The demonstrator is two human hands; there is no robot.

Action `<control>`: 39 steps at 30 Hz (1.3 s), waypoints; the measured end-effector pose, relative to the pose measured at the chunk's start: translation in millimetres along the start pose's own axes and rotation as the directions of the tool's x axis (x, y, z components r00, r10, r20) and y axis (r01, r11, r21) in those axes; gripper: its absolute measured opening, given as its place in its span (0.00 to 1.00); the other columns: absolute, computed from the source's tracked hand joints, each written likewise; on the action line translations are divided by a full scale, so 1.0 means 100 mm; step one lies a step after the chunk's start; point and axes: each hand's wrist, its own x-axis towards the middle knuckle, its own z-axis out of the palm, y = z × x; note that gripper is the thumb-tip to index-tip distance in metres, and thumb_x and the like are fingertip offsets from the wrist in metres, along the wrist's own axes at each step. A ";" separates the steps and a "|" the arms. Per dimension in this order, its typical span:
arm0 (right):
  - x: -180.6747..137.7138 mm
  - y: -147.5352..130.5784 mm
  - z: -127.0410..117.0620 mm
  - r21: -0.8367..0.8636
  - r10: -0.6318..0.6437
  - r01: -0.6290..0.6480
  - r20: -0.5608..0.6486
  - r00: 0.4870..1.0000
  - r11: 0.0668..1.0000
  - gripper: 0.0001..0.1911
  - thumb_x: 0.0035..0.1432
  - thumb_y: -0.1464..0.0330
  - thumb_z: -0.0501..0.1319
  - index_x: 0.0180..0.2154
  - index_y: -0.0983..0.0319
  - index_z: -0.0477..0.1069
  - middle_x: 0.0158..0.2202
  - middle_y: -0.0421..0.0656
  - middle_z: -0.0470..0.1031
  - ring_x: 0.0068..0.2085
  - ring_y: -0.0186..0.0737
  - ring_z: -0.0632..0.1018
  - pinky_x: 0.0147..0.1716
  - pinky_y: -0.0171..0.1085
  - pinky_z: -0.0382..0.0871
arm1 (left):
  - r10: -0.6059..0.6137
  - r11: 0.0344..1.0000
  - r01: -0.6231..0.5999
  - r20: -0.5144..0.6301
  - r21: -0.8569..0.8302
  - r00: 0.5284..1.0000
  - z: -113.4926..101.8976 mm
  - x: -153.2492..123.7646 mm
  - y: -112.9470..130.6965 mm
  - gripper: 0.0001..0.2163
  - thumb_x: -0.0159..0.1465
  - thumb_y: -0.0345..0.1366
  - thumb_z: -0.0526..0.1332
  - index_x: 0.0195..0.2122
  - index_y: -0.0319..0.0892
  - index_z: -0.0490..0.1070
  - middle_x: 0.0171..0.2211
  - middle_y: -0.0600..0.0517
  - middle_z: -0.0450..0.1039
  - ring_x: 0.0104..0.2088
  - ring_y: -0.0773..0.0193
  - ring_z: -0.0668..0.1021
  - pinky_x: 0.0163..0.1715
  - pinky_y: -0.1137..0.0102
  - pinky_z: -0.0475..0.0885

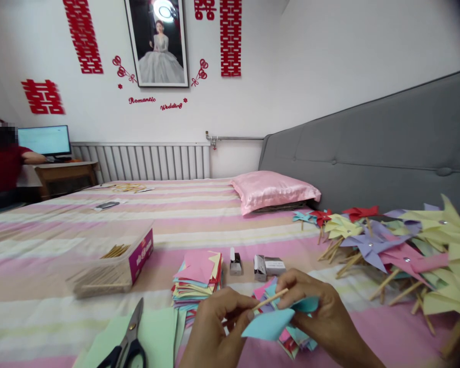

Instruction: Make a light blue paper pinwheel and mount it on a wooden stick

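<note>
A light blue paper pinwheel [269, 325] and a thin wooden stick [271, 300] are between my two hands, low in the head view. My left hand [218, 324] is closed, pinching the stick, its thumb close to the paper's edge. From there the stick slants up to the fingertips of my right hand [319, 306]. That hand is closed around the folded blue paper at the stick's upper end. Under my hands lies a loose pile of coloured paper pieces [287, 343], partly hidden. Next to my left hand stands a stack of coloured paper squares [195, 278].
Scissors [132, 332] lie on green paper sheets [159, 332]. A clear box [138, 260] holds sticks. Two small boxes [235, 263] stand beyond my hands. Finished pinwheels [371, 245] crowd the right. Farther off are a pink pillow [272, 189] and a seated person [2, 168].
</note>
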 end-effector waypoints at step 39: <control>-0.01 -0.03 0.00 -0.147 -0.143 0.141 0.000 0.990 0.979 0.10 0.47 0.75 0.65 0.29 0.53 0.76 0.30 0.39 0.72 0.30 0.35 0.76 0.27 0.30 0.69 | 0.053 0.998 -0.052 0.024 -0.034 0.998 -0.03 0.02 0.02 0.11 0.56 0.29 0.59 0.37 0.45 0.78 0.29 0.48 0.76 0.31 0.60 0.75 0.30 0.70 0.66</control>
